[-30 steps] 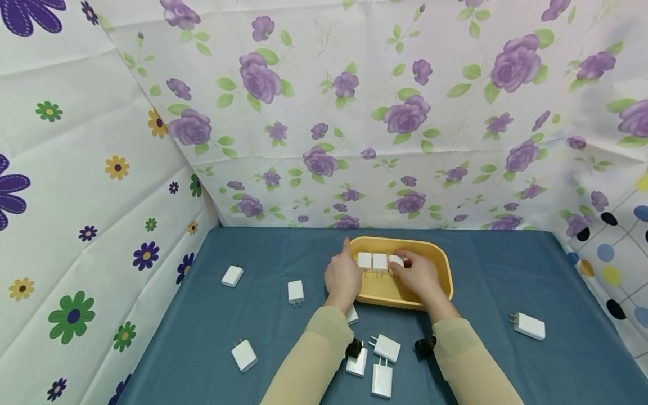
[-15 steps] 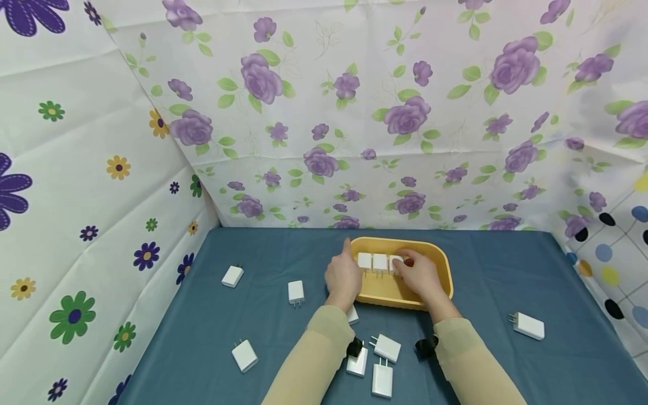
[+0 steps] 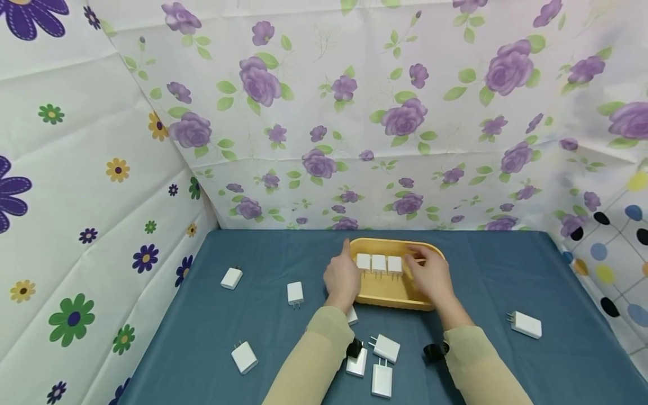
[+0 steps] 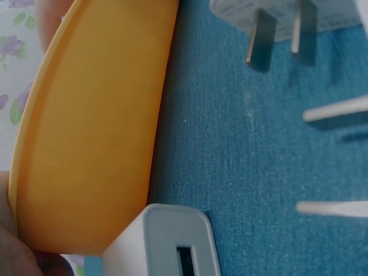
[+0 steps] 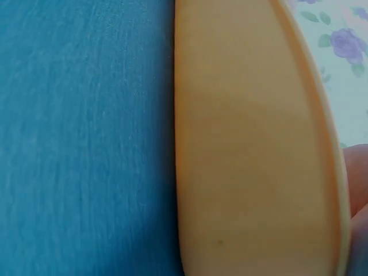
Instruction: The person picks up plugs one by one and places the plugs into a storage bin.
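In the head view a yellow plastic tray (image 3: 392, 291) lies at the back of the table. Three white charger plugs stand in a row along its far side, the rightmost charger (image 3: 395, 264) with its prongs toward me. My left hand (image 3: 342, 278) grips the tray's left end, its index finger extended along the rim. Over the tray's right end hovers my right hand (image 3: 432, 275), fingers loosely bent, apart from the chargers and holding nothing visible. The left wrist view shows the tray wall (image 4: 92, 132) with fingers at its rim; the right wrist view shows the other wall (image 5: 247, 144).
Several more white chargers lie on the blue tablecloth (image 3: 455, 388): a charger (image 3: 386, 348) among a cluster between the forearms, a charger (image 3: 244, 358) at the left, and a charger (image 3: 525, 324) far right. A floral curtain (image 3: 283, 140) closes off the back.
My right hand has let go of the rightmost charger in the tray and moved to the right. The left hand stays on the tray's end.
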`<state>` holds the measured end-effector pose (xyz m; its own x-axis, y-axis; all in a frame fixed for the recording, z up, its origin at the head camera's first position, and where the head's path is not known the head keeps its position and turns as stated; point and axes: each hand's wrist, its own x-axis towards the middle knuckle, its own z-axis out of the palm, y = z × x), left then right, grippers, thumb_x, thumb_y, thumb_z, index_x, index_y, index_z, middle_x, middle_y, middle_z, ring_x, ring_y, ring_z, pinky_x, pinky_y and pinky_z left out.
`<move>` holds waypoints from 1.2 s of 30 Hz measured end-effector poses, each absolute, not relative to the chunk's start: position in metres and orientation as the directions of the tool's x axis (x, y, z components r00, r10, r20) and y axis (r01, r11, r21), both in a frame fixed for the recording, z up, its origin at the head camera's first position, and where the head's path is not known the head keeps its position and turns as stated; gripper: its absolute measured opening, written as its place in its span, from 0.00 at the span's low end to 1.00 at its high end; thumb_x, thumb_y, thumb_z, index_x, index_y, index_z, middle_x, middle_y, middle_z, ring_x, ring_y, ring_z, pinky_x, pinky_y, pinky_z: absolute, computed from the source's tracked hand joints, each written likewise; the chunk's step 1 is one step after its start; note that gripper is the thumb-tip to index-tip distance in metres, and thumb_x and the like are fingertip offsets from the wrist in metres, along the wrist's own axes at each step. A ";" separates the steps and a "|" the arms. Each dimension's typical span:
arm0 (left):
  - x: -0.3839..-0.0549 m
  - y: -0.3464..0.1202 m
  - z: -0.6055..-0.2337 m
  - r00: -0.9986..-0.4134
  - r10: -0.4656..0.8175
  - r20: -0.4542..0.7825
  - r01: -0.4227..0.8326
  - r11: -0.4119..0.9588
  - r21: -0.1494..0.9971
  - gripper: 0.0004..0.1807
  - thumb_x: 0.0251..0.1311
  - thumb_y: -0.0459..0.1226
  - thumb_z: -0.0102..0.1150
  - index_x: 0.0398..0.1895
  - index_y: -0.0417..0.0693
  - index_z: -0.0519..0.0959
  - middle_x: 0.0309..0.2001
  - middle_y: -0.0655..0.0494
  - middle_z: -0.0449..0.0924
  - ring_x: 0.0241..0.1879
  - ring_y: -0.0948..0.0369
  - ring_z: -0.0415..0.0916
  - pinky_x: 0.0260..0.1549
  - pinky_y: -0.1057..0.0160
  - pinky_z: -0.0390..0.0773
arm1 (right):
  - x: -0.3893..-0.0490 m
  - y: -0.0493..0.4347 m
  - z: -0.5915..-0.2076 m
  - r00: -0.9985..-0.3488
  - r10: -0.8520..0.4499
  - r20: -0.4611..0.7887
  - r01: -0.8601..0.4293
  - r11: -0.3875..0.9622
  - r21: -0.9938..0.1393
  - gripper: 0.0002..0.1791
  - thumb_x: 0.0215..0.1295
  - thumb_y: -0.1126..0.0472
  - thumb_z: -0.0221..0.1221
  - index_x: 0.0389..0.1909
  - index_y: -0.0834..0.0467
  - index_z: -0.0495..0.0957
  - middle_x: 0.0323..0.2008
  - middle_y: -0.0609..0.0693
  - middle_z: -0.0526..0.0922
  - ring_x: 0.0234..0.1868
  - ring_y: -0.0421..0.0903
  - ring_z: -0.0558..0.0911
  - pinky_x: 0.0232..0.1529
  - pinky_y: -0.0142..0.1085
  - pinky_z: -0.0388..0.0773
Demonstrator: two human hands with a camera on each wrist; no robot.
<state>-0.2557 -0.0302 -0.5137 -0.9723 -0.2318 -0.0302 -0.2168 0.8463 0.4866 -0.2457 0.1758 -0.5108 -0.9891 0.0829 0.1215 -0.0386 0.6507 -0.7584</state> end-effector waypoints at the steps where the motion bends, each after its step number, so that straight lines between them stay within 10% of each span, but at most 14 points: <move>1: -0.256 -0.030 -0.514 -0.972 -0.232 -0.031 -0.217 0.845 0.488 0.45 0.69 0.40 0.72 0.86 0.63 0.62 0.18 0.55 0.75 0.14 0.58 0.72 0.14 0.58 0.70 | -0.244 0.177 -0.509 -0.988 0.084 0.129 -0.044 0.646 -0.762 0.22 0.81 0.53 0.59 0.68 0.57 0.82 0.55 0.62 0.85 0.53 0.60 0.85 0.53 0.55 0.81; 13: -0.256 -0.032 -0.513 -0.972 -0.231 -0.042 -0.222 0.847 0.483 0.43 0.70 0.39 0.71 0.85 0.65 0.63 0.23 0.53 0.81 0.15 0.58 0.72 0.16 0.56 0.73 | -0.213 0.200 -0.507 -0.976 0.117 0.182 -0.096 0.520 -0.849 0.20 0.81 0.55 0.60 0.68 0.55 0.83 0.49 0.58 0.85 0.41 0.52 0.88 0.35 0.33 0.85; 36: -0.255 -0.032 -0.514 -0.975 -0.215 -0.051 -0.212 0.849 0.483 0.42 0.72 0.40 0.69 0.85 0.65 0.62 0.18 0.55 0.75 0.14 0.58 0.70 0.15 0.57 0.68 | -0.154 0.308 -0.518 -0.989 0.146 0.001 0.098 0.669 -0.737 0.31 0.83 0.43 0.55 0.74 0.59 0.75 0.44 0.59 0.88 0.34 0.45 0.88 0.30 0.37 0.82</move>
<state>-0.2555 -0.0320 -0.5138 -0.9753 -0.2147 -0.0511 -0.2123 0.8494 0.4832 -0.1539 0.3083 -0.5181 -0.9892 0.1464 0.0009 0.0983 0.6687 -0.7370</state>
